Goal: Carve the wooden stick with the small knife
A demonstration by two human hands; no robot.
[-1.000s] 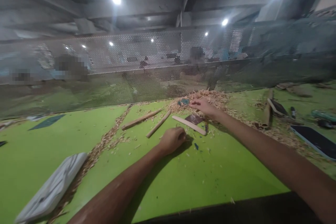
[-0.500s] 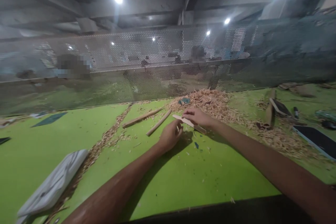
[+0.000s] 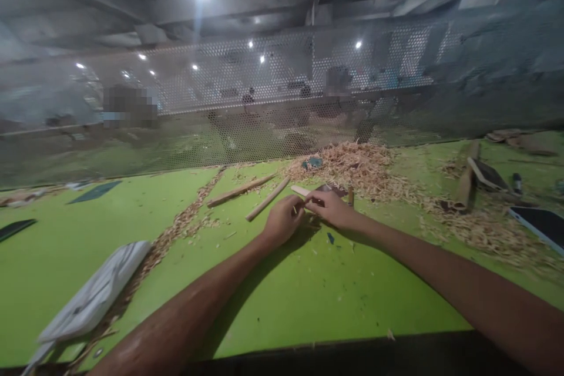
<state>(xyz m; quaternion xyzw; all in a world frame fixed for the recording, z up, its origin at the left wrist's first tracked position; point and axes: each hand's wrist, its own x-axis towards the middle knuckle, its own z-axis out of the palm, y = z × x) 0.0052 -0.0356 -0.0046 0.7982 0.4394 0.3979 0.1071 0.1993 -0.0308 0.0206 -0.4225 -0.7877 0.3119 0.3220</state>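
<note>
My left hand [image 3: 282,220] is closed, its thumb and fingers pinched together just above the green tabletop [image 3: 335,294]. My right hand [image 3: 332,208] is closed too, its fingertips meeting those of the left; whatever lies between them is too small or hidden to name. A pale, smooth wooden strip [image 3: 300,190] shows its far end beyond the right fingers, and the rest is covered by that hand. Left of the hands lie a slim round wooden stick [image 3: 268,198] and a longer, rougher stick [image 3: 240,190].
A heap of wood shavings [image 3: 352,164] lies at the back, against a perforated screen [image 3: 264,129]. Behind my right wrist stands a small brown piece [image 3: 351,196]. A phone [image 3: 540,226] lies at right, a white power strip [image 3: 97,291] at left. Blurred people are behind the screen.
My right hand has come down and left off the strip's top, its fingertips now meeting my left hand's. The strip has hardly moved. The view has shifted slightly.
</note>
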